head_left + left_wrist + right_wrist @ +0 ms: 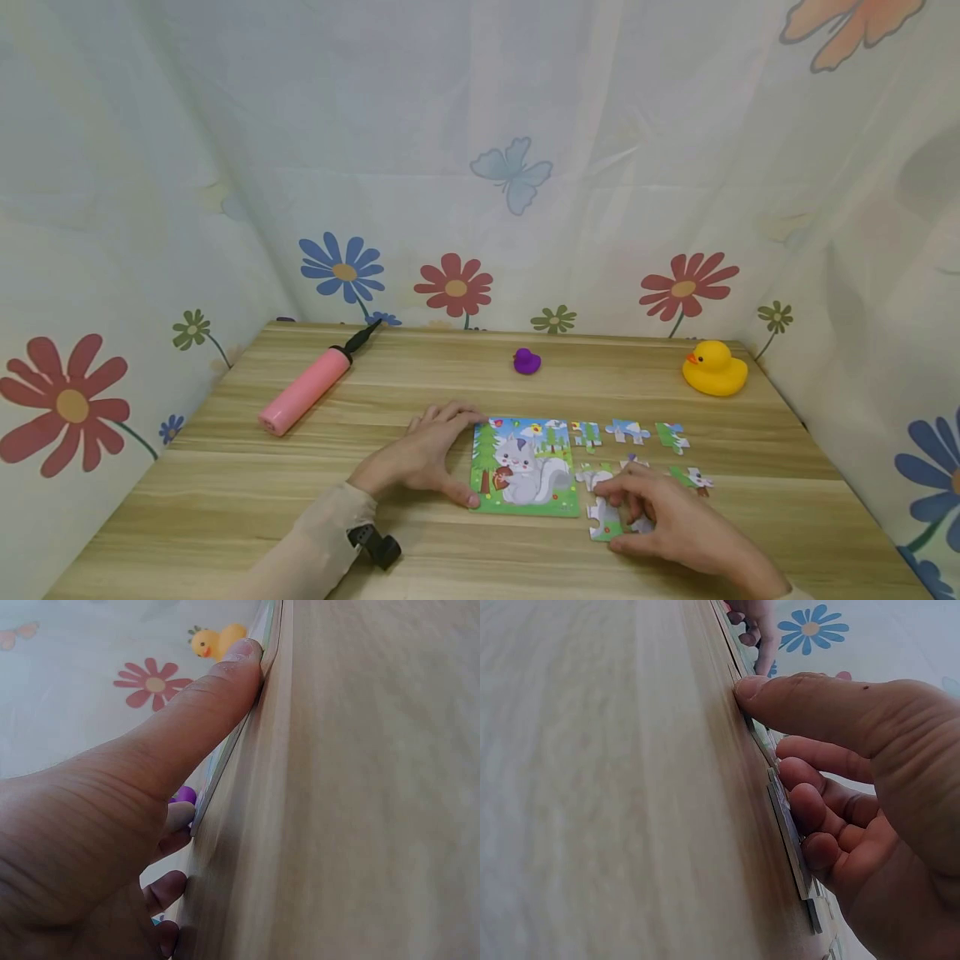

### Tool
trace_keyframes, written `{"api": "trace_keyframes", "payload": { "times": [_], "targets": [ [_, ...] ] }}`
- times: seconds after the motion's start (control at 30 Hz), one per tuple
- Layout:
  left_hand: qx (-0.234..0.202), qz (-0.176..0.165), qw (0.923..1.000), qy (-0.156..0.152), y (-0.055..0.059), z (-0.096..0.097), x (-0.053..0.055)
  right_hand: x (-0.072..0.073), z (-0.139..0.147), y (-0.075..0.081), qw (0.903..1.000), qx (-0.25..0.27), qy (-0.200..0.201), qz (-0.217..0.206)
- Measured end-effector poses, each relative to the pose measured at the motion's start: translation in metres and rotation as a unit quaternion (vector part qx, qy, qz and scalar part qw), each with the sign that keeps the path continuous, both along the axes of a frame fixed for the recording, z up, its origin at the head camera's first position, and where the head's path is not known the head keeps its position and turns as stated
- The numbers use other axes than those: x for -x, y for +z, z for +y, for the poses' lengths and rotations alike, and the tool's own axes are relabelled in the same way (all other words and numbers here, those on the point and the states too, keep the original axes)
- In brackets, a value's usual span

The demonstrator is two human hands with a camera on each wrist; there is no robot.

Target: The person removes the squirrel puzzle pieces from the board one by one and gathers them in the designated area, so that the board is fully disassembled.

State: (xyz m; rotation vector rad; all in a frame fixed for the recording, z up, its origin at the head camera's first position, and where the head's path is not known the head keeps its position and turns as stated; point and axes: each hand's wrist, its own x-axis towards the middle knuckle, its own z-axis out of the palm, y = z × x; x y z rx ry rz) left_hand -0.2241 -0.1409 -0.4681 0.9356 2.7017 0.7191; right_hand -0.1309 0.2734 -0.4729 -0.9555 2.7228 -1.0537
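A square squirrel puzzle picture point(521, 462) lies flat on the table. My left hand point(427, 454) rests along its left side, thumb at the lower left corner and index finger at the upper left; the thumb point(217, 694) lies straight against the edge. To the right of the picture are several loose puzzle pieces. With thumb and index finger, my right hand point(667, 517) pinches a grey-and-green puzzle piece point(604, 521) low on the table. The other fingers point(808, 802) are curled above neighbouring pieces, which they partly hide.
Farther right lie a green piece point(672, 437) and another piece point(693, 479). A pink hand pump point(307, 390) with a black nozzle lies at back left. A small purple duck point(527, 361) and a yellow duck point(715, 369) stand near the back edge, before a flowered curtain point(585, 233).
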Motion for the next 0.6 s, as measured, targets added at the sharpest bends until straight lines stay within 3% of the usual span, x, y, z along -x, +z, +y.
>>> {"api": "trace_keyframes", "payload": {
  "times": [0.3,0.6],
  "targets": [
    [-0.001,0.007,1.0,-0.004,0.002,0.0009,-0.0007,-0.0001,0.0002,0.0014,0.9998,0.008,-0.001,-0.019],
    [0.003,0.014,0.9999,-0.009,0.0037,0.0019,-0.0011,-0.0014,0.0002,0.0012,0.9986,0.049,-0.011,0.018]
  ]
}}
